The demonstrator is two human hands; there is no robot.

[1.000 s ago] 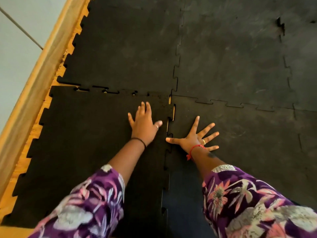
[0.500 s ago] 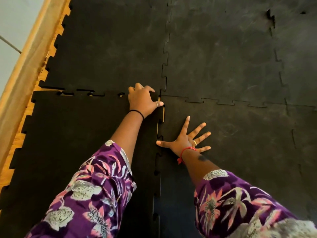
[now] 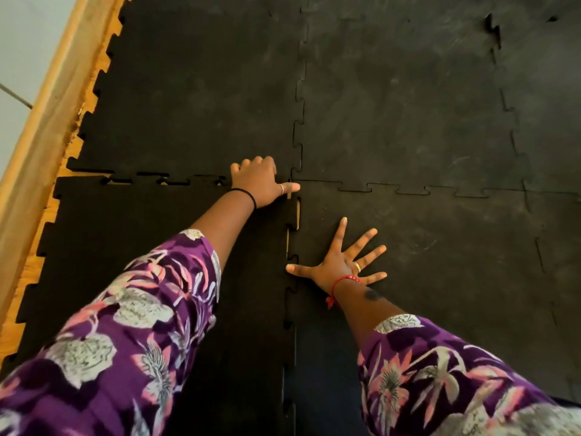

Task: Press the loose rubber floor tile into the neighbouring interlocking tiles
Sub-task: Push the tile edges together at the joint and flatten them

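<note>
The loose black rubber tile (image 3: 135, 247) lies at the near left, its toothed far edge and right edge showing small gaps against the neighbours. My left hand (image 3: 259, 180) rests with curled fingers on the tile's far right corner, thumb pointing right over the seam. My right hand (image 3: 341, 262) lies flat with fingers spread on the neighbouring tile (image 3: 440, 262) to the right, thumb tip touching the seam. The far left tile (image 3: 195, 99) and the far right tile (image 3: 402, 99) sit joined behind them.
A wooden board (image 3: 44, 127) runs along the left side of the tiles, with pale floor (image 3: 22, 42) beyond it. Bare wood shows in the notches along the left edge. A lifted joint (image 3: 493, 29) gapes at the far right.
My left hand slid forward from the middle of the loose tile to its far right corner and curled its fingers. My right hand has stayed flat on the right tile.
</note>
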